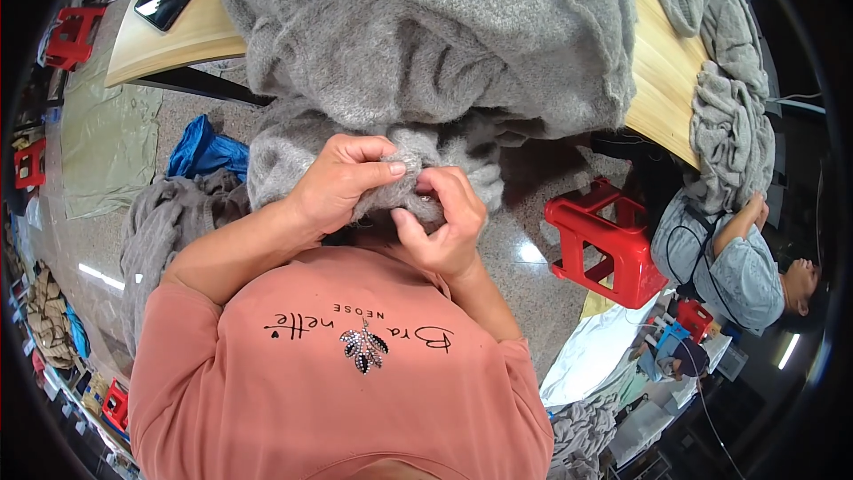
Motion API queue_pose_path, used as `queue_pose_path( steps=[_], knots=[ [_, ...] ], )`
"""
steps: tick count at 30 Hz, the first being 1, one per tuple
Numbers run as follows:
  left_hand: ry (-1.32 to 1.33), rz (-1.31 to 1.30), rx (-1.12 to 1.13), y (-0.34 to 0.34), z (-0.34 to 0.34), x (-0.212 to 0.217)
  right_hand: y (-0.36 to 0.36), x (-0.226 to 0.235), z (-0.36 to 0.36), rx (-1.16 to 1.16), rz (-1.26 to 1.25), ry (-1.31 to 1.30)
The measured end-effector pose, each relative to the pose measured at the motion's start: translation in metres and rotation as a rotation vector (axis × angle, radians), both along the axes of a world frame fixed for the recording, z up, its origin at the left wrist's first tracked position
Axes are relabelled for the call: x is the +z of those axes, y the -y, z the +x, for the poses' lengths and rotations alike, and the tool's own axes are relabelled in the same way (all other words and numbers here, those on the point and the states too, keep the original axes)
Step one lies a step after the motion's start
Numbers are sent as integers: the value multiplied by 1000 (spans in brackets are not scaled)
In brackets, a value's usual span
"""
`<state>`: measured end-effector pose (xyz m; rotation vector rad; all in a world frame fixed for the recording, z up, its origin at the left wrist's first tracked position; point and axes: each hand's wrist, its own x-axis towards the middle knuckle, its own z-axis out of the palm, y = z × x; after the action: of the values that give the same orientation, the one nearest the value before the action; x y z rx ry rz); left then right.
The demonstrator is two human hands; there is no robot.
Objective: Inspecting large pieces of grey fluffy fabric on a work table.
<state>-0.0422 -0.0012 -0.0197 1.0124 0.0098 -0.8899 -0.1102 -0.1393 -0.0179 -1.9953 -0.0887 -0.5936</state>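
A large grey fuzzy knitted garment (426,44) hangs over the edge of a wooden table (662,80) toward my chest. My left hand (342,182) grips a bunched edge of this knit, fingers curled over it. Right beside it, my right hand (444,227) pinches the same fold between thumb and fingers. Both hands sit close together just above my salmon-coloured shirt. What lies inside the fold is hidden.
A dark phone (163,1) lies on the table's far left. A red plastic stool (609,244) stands on the floor to the right. Another person (737,262) handles more grey knitwear (733,116) at the right. Grey garments (164,231) and blue cloth (204,149) lie left.
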Motion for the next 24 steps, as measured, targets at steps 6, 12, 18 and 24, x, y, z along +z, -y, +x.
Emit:
queue_pose_path(
  steps=[6, 12, 18, 24],
  knots=[
    [68, 19, 87, -1, -6, -5, -6, -20, -1, -16, 165, -150],
    [-110, 22, 99, -4, 2, 4, -9, -17, -1, 51, 106, -161],
    [-162, -17, 143, -1, 13, 4, 3, -21, -4, 73, 2, -134],
    [-154, -65, 147, 1, 13, 3, 17, -51, -16, -51, -215, 36]
  ],
)
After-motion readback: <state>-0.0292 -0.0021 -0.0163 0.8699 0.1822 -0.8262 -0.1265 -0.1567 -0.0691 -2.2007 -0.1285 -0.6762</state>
